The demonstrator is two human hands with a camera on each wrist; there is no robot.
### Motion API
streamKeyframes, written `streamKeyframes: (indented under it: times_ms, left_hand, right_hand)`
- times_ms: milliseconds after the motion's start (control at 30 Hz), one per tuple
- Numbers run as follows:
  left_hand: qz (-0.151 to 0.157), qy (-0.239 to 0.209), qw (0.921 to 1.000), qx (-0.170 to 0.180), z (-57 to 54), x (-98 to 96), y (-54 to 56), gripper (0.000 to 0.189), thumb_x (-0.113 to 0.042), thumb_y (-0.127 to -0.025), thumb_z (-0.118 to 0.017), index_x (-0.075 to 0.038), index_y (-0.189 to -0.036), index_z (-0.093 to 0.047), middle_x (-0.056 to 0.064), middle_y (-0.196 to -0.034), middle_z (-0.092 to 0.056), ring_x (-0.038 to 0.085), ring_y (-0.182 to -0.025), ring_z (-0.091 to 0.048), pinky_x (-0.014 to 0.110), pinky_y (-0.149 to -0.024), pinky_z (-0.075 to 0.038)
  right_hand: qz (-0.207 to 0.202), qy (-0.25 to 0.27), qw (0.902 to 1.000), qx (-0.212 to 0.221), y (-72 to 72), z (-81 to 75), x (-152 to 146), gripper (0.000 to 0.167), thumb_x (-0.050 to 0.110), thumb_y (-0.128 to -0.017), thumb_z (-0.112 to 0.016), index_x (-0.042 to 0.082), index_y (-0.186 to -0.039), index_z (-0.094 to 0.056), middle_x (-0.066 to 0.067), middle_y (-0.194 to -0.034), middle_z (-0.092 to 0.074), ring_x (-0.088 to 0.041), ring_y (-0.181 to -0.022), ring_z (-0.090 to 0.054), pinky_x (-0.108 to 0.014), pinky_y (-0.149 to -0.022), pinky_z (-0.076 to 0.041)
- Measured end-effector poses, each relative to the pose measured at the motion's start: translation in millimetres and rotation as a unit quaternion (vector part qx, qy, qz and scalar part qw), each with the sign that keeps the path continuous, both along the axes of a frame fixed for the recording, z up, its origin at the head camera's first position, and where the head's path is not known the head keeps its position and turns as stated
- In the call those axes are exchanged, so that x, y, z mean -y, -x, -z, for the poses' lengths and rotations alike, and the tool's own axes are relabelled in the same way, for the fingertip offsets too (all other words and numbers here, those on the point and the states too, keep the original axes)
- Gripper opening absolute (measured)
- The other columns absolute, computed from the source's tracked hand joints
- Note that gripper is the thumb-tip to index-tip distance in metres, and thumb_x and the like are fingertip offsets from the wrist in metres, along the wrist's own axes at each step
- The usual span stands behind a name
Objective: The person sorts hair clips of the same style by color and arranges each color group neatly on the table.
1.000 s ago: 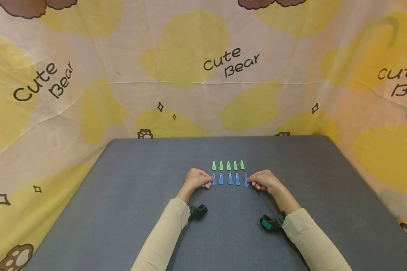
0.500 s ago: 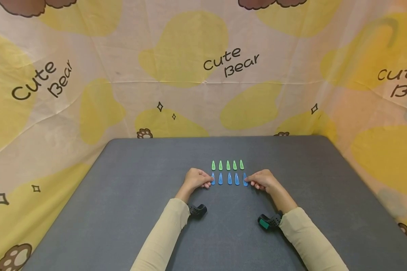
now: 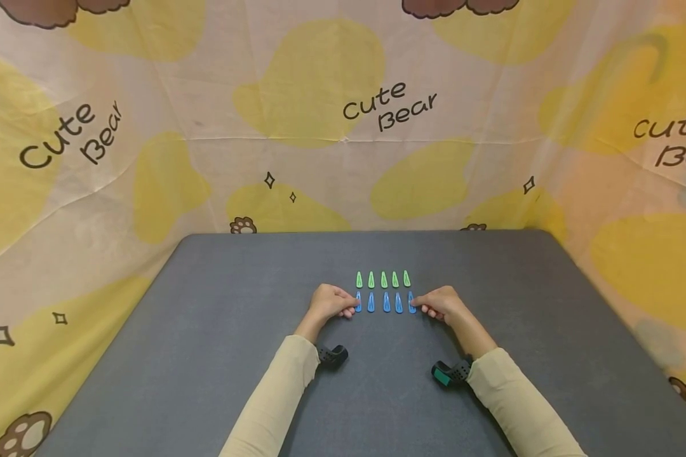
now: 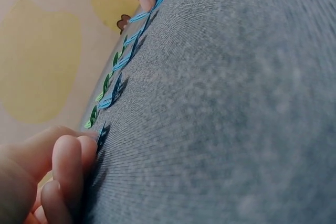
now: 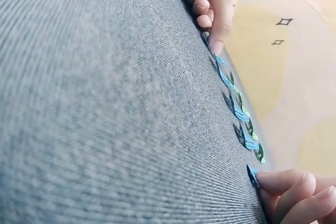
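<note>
Several blue snap hair clips [image 3: 386,303] lie side by side in a row on the table. Behind them runs a matching row of green snap hair clips [image 3: 383,279]. At the left end, my left hand [image 3: 333,301] holds the outermost blue hair clip [image 4: 102,134] between its fingertips, the other fingers curled under. My right hand [image 3: 443,303] holds the rightmost blue hair clip [image 5: 252,176] the same way, its fingertips on the outer side. Both held clips stay down at table level, and fingers cover part of each.
The dark grey table [image 3: 234,285] has a rounded far edge. Behind it hangs a yellow and cream cloth [image 3: 309,76] printed with lettering and paw marks. A black strap [image 3: 333,357] is on the left wrist, and a black and green one [image 3: 451,373] on the right.
The right hand has shifted slightly left with the rightmost blue clip, which now sits a little nearer the row. The left hand keeps its place at the leftmost clip.
</note>
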State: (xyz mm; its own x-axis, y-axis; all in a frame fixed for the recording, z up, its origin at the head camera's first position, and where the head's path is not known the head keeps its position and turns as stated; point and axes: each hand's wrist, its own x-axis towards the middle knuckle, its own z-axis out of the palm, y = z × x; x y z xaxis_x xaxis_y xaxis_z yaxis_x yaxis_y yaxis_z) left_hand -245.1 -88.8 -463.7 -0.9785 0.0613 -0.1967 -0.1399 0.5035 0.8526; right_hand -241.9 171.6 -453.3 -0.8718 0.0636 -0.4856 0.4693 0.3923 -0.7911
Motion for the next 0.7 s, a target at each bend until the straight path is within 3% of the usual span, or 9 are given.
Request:
streamKeyframes:
  times_ms: [467,700]
  left_hand:
    - [0.006,-0.038,0.9991,0.018,5.5,1.3,-0.9,0.016,-0.016,-0.080,-0.076,0.000,-0.079,-0.075,-0.009,-0.048,-0.060,0.001,-0.045,-0.057,0.015,-0.046,-0.042]
    - [0.005,-0.036,0.9993,0.013,7.3,2.9,-1.1,0.018,-0.018,-0.080,-0.076,0.000,-0.080,-0.076,-0.010,-0.047,-0.059,0.000,-0.045,-0.057,0.015,-0.047,-0.042]
  right_hand:
    - [0.004,-0.002,1.0000,0.002,-4.3,2.8,-0.2,0.039,0.019,-0.082,-0.074,0.016,-0.049,-0.054,0.010,-0.040,-0.046,-0.002,-0.039,-0.038,-0.020,-0.045,-0.028]
    - [0.005,0.005,1.0000,0.002,-3.6,5.0,0.5,0.039,0.019,-0.083,-0.074,0.017,-0.049,-0.053,0.010,-0.041,-0.045,-0.001,-0.039,-0.038,-0.019,-0.045,-0.028]
